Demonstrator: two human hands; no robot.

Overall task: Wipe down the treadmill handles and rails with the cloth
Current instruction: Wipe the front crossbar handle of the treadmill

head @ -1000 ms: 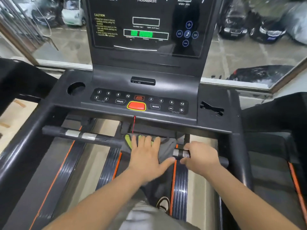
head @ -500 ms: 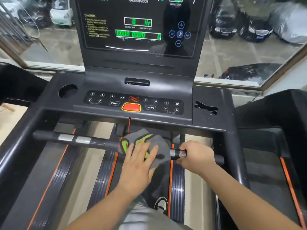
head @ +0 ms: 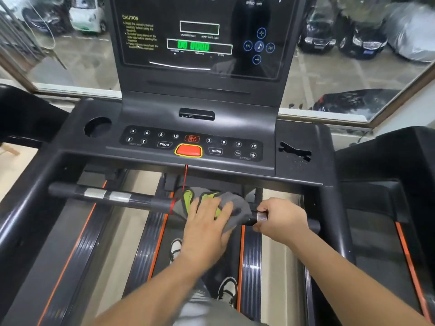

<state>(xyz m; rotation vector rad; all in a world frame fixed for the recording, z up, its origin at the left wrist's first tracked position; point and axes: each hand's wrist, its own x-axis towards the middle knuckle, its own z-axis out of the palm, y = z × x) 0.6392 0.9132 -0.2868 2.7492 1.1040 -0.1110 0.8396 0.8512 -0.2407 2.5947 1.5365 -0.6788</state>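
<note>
cloth [head: 237, 205], grey with lime-green patches, sits bunched over the middle of the front handle bar [head: 131, 198], below the console [head: 195, 142]. one second back it hung flat under a spread palm; half a second back it was already gathered on the bar, much as now.

left hand [head: 207, 222] lies on top of the bunch, fingers nearly straight and slightly spread, pressing the cloth onto the bar; no curl round it that i can make out. right hand [head: 282, 220] keeps its place just right of the cloth, fingers wrapped round the bar at a silver sensor band [head: 261, 217]. both forearms reach in from below.

red cord [head: 186, 175] drops from the console to the cloth's left end.

console keys read "prog", "mode", "stop start", "speed", with 3 6 9 12 twice, beside a red button [head: 188, 151]. screen [head: 200, 36] shows "caution" and "progam/mode"; its green digits are blurred and differ from the earlier readout.
</note>
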